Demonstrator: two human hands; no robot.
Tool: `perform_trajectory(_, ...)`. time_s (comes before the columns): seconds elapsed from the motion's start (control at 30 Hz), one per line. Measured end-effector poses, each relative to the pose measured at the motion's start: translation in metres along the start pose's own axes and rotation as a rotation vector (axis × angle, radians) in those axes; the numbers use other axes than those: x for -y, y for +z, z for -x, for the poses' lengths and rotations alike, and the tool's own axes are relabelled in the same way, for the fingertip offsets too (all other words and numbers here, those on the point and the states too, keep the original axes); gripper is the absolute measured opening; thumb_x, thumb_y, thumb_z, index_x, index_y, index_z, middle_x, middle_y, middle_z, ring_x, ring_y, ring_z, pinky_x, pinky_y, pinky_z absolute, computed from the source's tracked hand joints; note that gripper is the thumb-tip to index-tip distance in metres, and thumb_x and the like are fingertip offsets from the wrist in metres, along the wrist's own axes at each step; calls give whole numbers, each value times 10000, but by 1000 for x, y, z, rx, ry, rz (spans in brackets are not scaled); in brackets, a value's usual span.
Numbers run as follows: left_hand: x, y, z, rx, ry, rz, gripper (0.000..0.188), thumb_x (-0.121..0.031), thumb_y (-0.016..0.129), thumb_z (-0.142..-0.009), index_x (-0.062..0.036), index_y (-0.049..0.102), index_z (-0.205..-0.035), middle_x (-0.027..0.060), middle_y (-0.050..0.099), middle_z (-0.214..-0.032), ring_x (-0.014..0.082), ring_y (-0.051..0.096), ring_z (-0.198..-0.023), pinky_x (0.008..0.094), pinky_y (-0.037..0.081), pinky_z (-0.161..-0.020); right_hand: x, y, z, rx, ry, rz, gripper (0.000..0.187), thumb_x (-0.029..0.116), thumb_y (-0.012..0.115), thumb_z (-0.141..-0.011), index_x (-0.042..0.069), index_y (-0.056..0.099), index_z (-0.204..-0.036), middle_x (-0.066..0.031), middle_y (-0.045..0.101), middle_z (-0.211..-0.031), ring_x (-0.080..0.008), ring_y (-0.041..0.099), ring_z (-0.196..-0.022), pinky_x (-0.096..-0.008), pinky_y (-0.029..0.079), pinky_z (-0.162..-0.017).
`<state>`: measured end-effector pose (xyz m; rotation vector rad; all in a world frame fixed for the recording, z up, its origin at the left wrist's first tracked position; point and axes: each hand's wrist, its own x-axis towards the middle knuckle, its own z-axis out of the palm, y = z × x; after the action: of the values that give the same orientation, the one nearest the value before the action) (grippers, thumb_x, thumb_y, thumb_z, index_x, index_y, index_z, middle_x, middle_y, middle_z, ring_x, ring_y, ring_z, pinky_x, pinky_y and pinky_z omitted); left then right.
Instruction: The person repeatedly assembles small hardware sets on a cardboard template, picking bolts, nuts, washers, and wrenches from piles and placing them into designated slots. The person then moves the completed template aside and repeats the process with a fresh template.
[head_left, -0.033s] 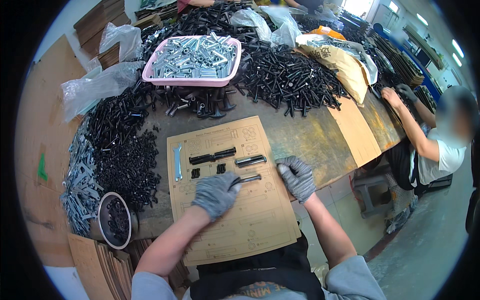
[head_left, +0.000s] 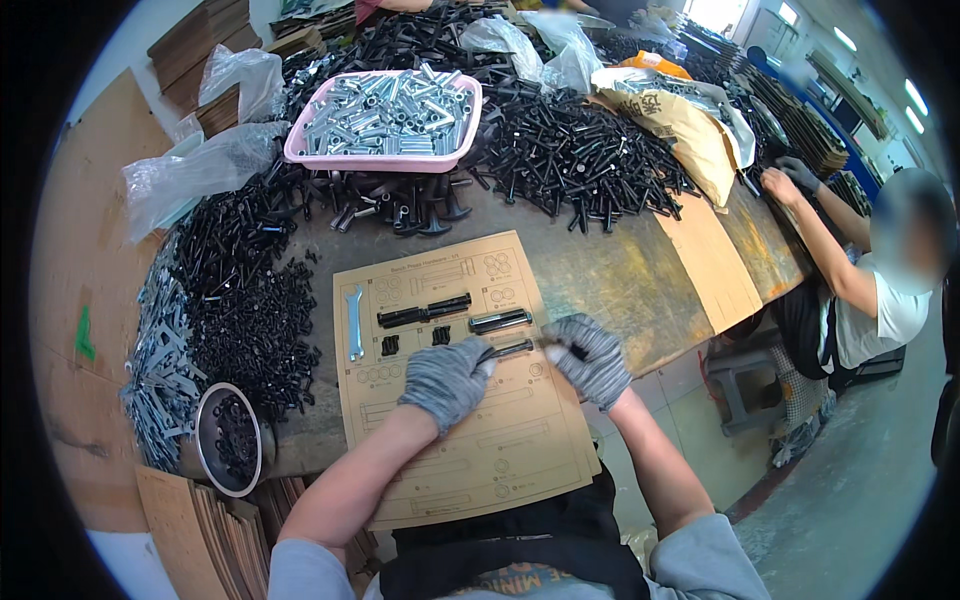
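My left hand (head_left: 447,380), in a grey knit glove, is closed on one end of a dark bolt (head_left: 515,348) just above a printed cardboard sheet (head_left: 430,480). Close to the bolt's other end is my gloved right hand (head_left: 590,360), its fingers curled together; what they hold, if anything, cannot be made out. On the sheet lie a silver open-end wrench (head_left: 355,322), long black bolts (head_left: 425,311), a pair of shiny metal tubes (head_left: 500,320) and two small clusters of black screws (head_left: 441,336).
A pink tray (head_left: 380,163) of silver sleeves stands beyond the sheet, beside heaped black bolts (head_left: 580,160). At left are small black screws (head_left: 250,340), flat wrenches (head_left: 155,370) and a metal bowl (head_left: 258,450). A co-worker (head_left: 860,270) sits at right.
My left hand has shifted right and slightly away from me, carrying the bolt along. My right hand has come a little left, so the bolt's free end is now near its fingers.
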<state>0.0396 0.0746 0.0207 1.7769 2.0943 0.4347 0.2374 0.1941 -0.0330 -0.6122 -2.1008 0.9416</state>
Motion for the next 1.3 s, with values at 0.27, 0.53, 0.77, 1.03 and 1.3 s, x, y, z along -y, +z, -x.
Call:
perform_trajectory(0.27,19,21,0,-91,-32,88,317,-328,594,-852,-107,648,-1073,131,683,-894,313,651,-812,406,509,-727,10,3,-5,87,-13,290,240,150,714,-729,95,676,-960,-76,599,-818,-247,608,-738,-334,515,-680)
perform_trajectory(0.53,14,13,3,-12,-103,44,252,-313,590,-855,-98,650,-973,135,678,-896,313,647,-836,402,503,-759,9,8,-6,61,-13,272,231,123,724,-715,70,677,-934,-88,610,-859,-260,607,-759,-334,515,-696)
perform_trajectory(0.77,34,1,82,34,184,151,212,-257,667,-803,-92,684,-935,110,676,-900,279,647,-819,365,511,-768,56,3,8,59,71,177,227,165,702,-778,46,656,-966,-113,622,-862,-285,615,-742,-347,522,-698)
perform_trajectory(1.03,32,3,179,-161,192,-42,382,-307,732,-720,-108,665,-1039,92,630,-1040,261,595,-959,381,482,-827,143,63,63,624,-50,184,166,204,642,-818,86,673,-931,-103,625,-811,-275,628,-770,-369,515,-701)
perform_trajectory(1.3,44,4,223,-246,0,19,395,-297,744,-711,-108,658,-1047,86,638,-923,261,619,-863,357,505,-739,137,79,80,590,-226,235,146,167,682,-771,116,681,-907,-52,609,-773,-241,620,-690,-362,504,-589)
